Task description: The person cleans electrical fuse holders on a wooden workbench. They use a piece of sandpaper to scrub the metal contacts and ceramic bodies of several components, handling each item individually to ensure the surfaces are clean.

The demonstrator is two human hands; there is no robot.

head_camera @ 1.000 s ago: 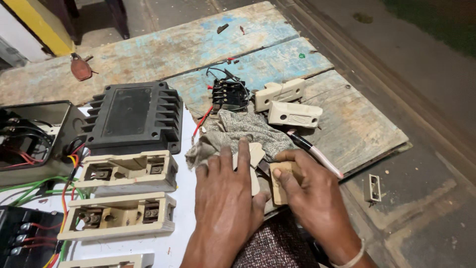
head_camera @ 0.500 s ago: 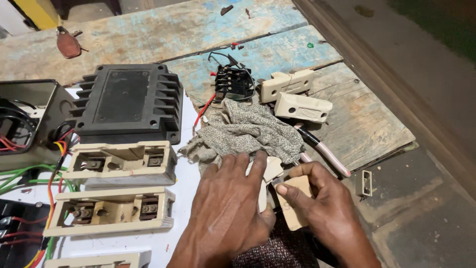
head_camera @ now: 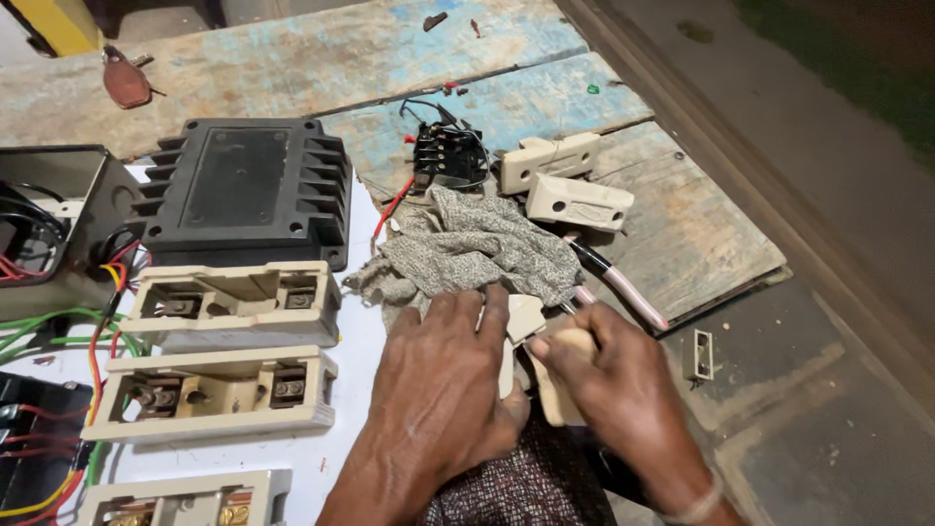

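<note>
**Both hands on a cream fuse piece**

Left hand (head_camera: 443, 390) lies palm down, fingers curled over a cream fuse piece (head_camera: 524, 321) at its fingertips. Right hand (head_camera: 623, 394) pinches the same piece from the other side, thumb and forefinger closed on its lower part. Grey rag (head_camera: 477, 248) lies just beyond both hands, touching the left fingertips. Pink-handled tool (head_camera: 623, 287) sits beyond the right hand, partly under the rag. Cream fuse bases (head_camera: 234, 302) line up left of the left hand; black finned cover (head_camera: 243, 185) lies farther beyond them.

Bare forearms, a thin pale band (head_camera: 693, 507) on the right wrist.
</note>
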